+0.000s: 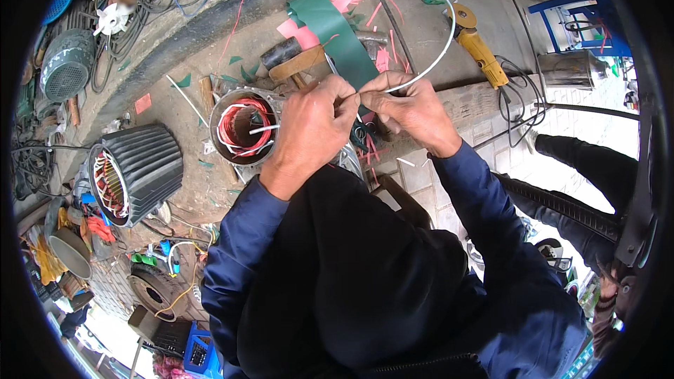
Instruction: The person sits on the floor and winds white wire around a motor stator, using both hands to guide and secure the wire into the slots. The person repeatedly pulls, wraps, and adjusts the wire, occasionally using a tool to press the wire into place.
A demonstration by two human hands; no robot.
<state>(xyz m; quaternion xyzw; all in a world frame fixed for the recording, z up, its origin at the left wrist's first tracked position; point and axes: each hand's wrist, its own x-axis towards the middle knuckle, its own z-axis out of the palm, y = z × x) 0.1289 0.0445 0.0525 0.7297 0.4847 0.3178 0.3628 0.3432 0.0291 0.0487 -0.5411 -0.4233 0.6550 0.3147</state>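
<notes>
My left hand (316, 126) and my right hand (414, 111) meet fingertip to fingertip above the bench, both pinched closed. Between the right thumb and fingers runs a thin white cord or tube (444, 45), which arcs up and away to the top of the view. What the left fingers pinch is hidden behind them. Just left of that hand stands a motor stator (223, 142) with red windings (230, 125) and a short white tube sticking out. Dark-handled scissors (361, 136) lie below the hands, partly covered.
A larger finned motor housing (144, 172) lies at the left. Beyond the hands are a green sheet (323, 21), pink scraps (344, 1) and a black-headed mallet (281, 53). A yellow angle grinder (481, 56) rests at the right with its cable. Another person's dark-clothed leg (586, 165) shows at far right.
</notes>
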